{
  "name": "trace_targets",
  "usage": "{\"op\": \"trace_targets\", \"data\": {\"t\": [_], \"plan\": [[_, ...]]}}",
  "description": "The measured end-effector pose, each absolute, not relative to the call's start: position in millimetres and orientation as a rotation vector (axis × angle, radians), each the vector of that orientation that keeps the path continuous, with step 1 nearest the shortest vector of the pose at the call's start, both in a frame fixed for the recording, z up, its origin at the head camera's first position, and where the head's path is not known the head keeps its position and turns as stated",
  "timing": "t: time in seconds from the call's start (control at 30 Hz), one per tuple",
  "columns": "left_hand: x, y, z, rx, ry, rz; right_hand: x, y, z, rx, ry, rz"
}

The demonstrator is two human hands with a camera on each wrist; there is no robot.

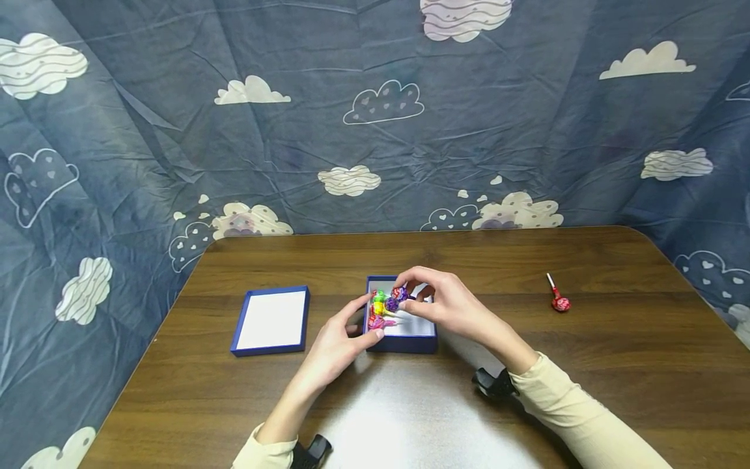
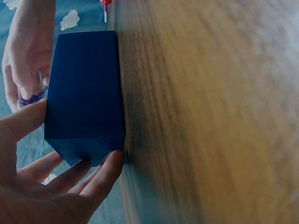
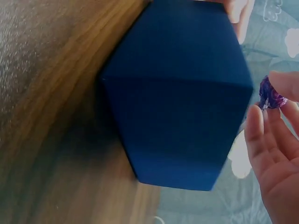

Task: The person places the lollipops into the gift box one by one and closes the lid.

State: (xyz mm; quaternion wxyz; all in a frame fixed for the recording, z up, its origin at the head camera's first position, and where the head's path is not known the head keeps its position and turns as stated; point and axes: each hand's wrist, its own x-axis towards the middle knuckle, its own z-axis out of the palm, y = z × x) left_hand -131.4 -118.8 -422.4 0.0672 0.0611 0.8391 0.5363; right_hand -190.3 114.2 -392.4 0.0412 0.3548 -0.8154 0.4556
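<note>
A person in cream sleeves is working at a brown wooden desk (image 1: pixel 586 365), both hands over a small dark blue box (image 1: pixel 402 342) sitting near the desk's middle. The right hand (image 1: pixel 448 306) is hovering over the open box, its grip pinching a purple-wrapped lollipop (image 1: pixel 400 294) between thumb and fingertips – the right wrist view is showing that purple head (image 3: pixel 270 94) held just above the box's upper edge. The left hand (image 1: pixel 340 342) is bracing the box at its near left corner, fingers straight and spread, thumb lying along the rim; its grip is released, pressing rather than clasping, and in the left wrist view the fingertips (image 2: pixel 110 163) are touching the blue wall (image 2: pixel 84 93).

Inside the box, against its left wall, a cluster of wrapped lollipops (image 1: pixel 379 309) is lying – green, yellow, pink and purple wrappers are showing on the white lining. How many there are cannot be told.

The box's lid (image 1: pixel 271 320) is lying upturned to the left, white inside facing up, well apart from the box. 1 red-wrapped lollipop (image 1: pixel 559 302) is lying alone on the desk far to the right, its stick pointing away from the person. A blue cloth printed with clouds (image 1: pixel 375 117) is hanging behind the desk.
</note>
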Motion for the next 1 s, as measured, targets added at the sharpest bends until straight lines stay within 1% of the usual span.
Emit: {"op": "trace_targets", "data": {"t": [0.43,0.73,1.0], "plan": [[-131,-119,-422,0.202,2.520,1.622,-198,109,-408,1.264,-2.627,1.099],[-130,-119,-423,0.207,2.520,1.628,-200,100,-411,1.277,-2.691,0.850],[-130,-119,-422,0.207,2.525,1.635,-198,94,-410,1.201,-2.749,0.743]]}}
